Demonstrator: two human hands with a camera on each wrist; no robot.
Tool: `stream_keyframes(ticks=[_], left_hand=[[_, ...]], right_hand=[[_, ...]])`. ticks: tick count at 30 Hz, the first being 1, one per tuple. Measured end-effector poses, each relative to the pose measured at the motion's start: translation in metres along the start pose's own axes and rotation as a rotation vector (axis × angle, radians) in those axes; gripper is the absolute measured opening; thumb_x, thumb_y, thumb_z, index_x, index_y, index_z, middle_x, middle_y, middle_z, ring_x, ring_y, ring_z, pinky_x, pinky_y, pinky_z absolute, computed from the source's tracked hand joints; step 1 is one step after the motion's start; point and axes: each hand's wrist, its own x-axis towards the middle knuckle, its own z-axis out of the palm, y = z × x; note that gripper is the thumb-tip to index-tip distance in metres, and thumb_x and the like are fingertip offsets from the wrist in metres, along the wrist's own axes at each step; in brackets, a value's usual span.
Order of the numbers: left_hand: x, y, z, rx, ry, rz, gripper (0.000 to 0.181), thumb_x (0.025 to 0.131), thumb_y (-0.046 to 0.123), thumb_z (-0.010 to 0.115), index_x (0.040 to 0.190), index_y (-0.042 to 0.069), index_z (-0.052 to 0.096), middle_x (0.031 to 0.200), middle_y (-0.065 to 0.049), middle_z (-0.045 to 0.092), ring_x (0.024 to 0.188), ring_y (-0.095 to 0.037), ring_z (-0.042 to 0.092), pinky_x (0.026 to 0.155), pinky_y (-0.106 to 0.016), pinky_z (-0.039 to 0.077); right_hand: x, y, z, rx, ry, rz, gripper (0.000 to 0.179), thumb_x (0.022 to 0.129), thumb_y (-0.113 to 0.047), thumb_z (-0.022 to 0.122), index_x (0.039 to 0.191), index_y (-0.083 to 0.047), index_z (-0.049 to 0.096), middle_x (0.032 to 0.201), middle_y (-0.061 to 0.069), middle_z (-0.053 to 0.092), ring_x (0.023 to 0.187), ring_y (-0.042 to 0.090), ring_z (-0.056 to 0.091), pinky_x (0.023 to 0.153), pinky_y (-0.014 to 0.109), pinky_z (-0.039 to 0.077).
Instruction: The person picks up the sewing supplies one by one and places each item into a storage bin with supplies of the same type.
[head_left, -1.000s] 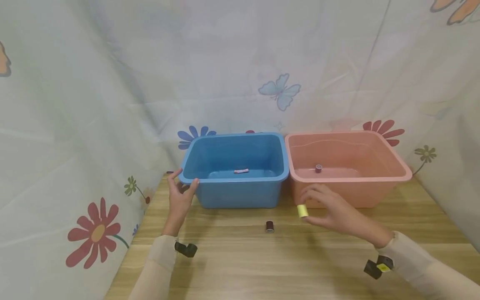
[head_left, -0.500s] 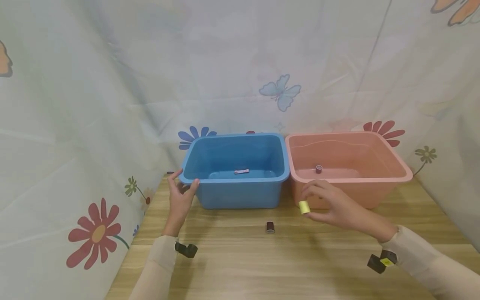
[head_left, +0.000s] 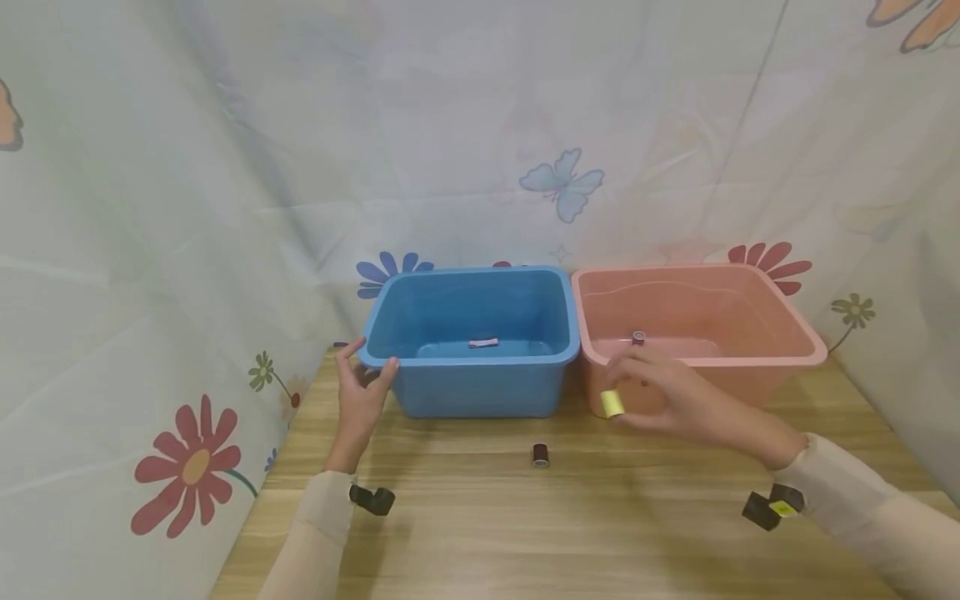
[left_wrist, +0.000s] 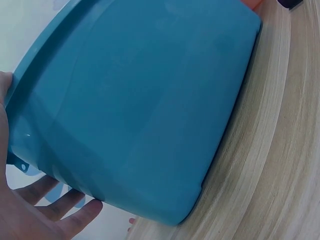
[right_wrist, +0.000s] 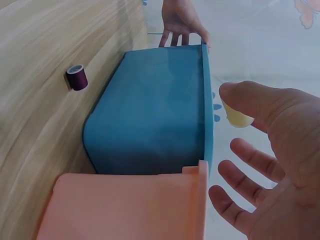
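Observation:
My right hand (head_left: pixel 678 400) pinches a small yellow thread spool (head_left: pixel 612 404) between thumb and fingertips, in front of the pink bin (head_left: pixel 705 362). In the right wrist view the thumb partly covers the yellow spool (right_wrist: pixel 239 118), and the other fingers are spread apart. At the front left corner of the blue bin (head_left: pixel 480 387), my left hand (head_left: pixel 362 400) holds the rim. Its thumb is at the rim and its fingers lie along the bin's side (left_wrist: pixel 130 110) in the left wrist view. A dark maroon thread spool (head_left: pixel 540 455) stands on the table before the bins.
Side by side, both bins stand on a wood-grain table (head_left: pixel 480 525) against a patterned cloth backdrop (head_left: pixel 450 125). A small pinkish strip-like item (head_left: pixel 483 342) lies in the blue bin. Inside the pink bin is a dark spool (head_left: pixel 638 337).
My right hand has risen slightly and shifted a little to the right with the yellow spool, toward the pink bin's rim. The left hand has stayed on the blue bin.

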Motion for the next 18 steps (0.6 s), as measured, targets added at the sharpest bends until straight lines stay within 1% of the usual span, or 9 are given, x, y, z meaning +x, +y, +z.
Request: stream_keyframes(ticks=[3, 5, 7, 10, 11, 12, 16, 18], left_hand=[[0.001, -0.003, 0.000, 0.010, 0.006, 0.006, 0.078, 0.095, 0.038, 0.074, 0.155, 0.025, 0.026, 0.151, -0.020, 0.043, 0.128, -0.036, 0.053, 0.105, -0.056, 0.044], [0.001, -0.004, 0.000, 0.014, 0.009, 0.008, 0.078, 0.095, 0.040, 0.074, 0.154, 0.026, 0.026, 0.151, -0.019, 0.044, 0.128, -0.036, 0.053, 0.105, -0.057, 0.045], [0.001, -0.004, 0.000, 0.018, 0.009, 0.008, 0.077, 0.095, 0.040, 0.074, 0.154, 0.027, 0.026, 0.151, -0.019, 0.043, 0.128, -0.036, 0.053, 0.106, -0.057, 0.044], [0.000, -0.004, -0.001, 0.018, 0.009, 0.007, 0.077, 0.094, 0.042, 0.075, 0.154, 0.028, 0.027, 0.151, -0.017, 0.044, 0.127, -0.036, 0.053, 0.105, -0.057, 0.045], [0.000, -0.004, -0.001, 0.020, 0.008, 0.008, 0.078, 0.094, 0.043, 0.074, 0.154, 0.028, 0.027, 0.152, -0.017, 0.043, 0.128, -0.036, 0.053, 0.105, -0.058, 0.044], [0.000, -0.003, -0.001, 0.020, 0.007, 0.009, 0.078, 0.094, 0.043, 0.075, 0.153, 0.028, 0.027, 0.152, -0.017, 0.043, 0.128, -0.036, 0.053, 0.105, -0.058, 0.044], [0.000, -0.002, -0.001, 0.024, 0.002, 0.005, 0.079, 0.094, 0.044, 0.075, 0.154, 0.028, 0.026, 0.153, -0.017, 0.042, 0.129, -0.036, 0.052, 0.106, -0.058, 0.044], [0.000, -0.001, -0.001, 0.024, 0.000, 0.001, 0.079, 0.094, 0.044, 0.075, 0.153, 0.028, 0.026, 0.153, -0.017, 0.042, 0.129, -0.036, 0.052, 0.106, -0.058, 0.044]], right_hand=[[0.001, 0.000, -0.004, -0.002, -0.001, 0.011, 0.045, 0.076, -0.019, 0.093, 0.113, -0.021, 0.067, 0.114, -0.010, 0.064, 0.108, 0.008, 0.056, 0.096, 0.024, 0.051], [0.002, 0.000, -0.007, -0.006, -0.007, 0.031, 0.046, 0.077, -0.021, 0.093, 0.115, -0.024, 0.066, 0.114, -0.011, 0.064, 0.109, 0.008, 0.057, 0.104, 0.027, 0.048], [0.003, -0.001, -0.010, -0.002, -0.016, 0.050, 0.046, 0.078, -0.022, 0.092, 0.116, -0.025, 0.066, 0.114, -0.013, 0.064, 0.109, 0.010, 0.058, 0.104, 0.032, 0.049], [0.004, -0.002, -0.014, -0.007, -0.027, 0.077, 0.047, 0.079, -0.022, 0.092, 0.118, -0.026, 0.066, 0.115, -0.013, 0.063, 0.108, 0.012, 0.059, 0.100, 0.038, 0.052], [0.004, -0.002, -0.015, -0.009, -0.028, 0.078, 0.047, 0.079, -0.022, 0.091, 0.118, -0.025, 0.065, 0.116, -0.012, 0.063, 0.107, 0.013, 0.059, 0.096, 0.039, 0.055], [0.004, -0.002, -0.017, -0.013, -0.027, 0.081, 0.047, 0.079, -0.022, 0.091, 0.118, -0.024, 0.065, 0.116, -0.011, 0.063, 0.107, 0.014, 0.060, 0.091, 0.039, 0.057], [0.005, 0.000, -0.023, -0.025, -0.025, 0.094, 0.048, 0.080, -0.021, 0.091, 0.119, -0.025, 0.065, 0.119, -0.010, 0.063, 0.107, 0.014, 0.061, 0.088, 0.040, 0.058], [0.006, 0.002, -0.026, -0.028, -0.010, 0.085, 0.047, 0.079, -0.019, 0.091, 0.118, -0.026, 0.065, 0.118, -0.010, 0.064, 0.106, 0.013, 0.061, 0.085, 0.038, 0.058]])
